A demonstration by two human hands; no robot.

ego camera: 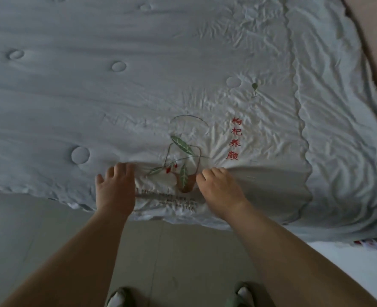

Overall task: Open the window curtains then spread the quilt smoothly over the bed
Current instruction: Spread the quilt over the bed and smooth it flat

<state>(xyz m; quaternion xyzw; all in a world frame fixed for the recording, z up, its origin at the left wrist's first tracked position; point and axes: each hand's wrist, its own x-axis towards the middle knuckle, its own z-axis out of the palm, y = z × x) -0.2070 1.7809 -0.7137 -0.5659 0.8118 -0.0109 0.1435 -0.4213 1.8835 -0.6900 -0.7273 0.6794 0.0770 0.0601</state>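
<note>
A pale grey-blue quilt [138,85] lies over the bed and fills the upper part of the view. It has round stitched dimples, a scalloped seam on the right, an embroidered plant with red berries [180,165] and red characters [234,140]. Its near edge hangs over the bed side. My left hand [115,191] rests left of the embroidery with its fingers curled into a raised fold. My right hand [220,191] is on the right of it, fingers bent into the cloth, and wrinkles fan out from it. No window or curtains are in view.
A grey tiled floor [172,251] runs along the near side of the bed, with my two feet in slippers [118,298] at the bottom edge. A pinkish surface [375,29] shows beyond the quilt at the top right. The quilt's right part is heavily wrinkled.
</note>
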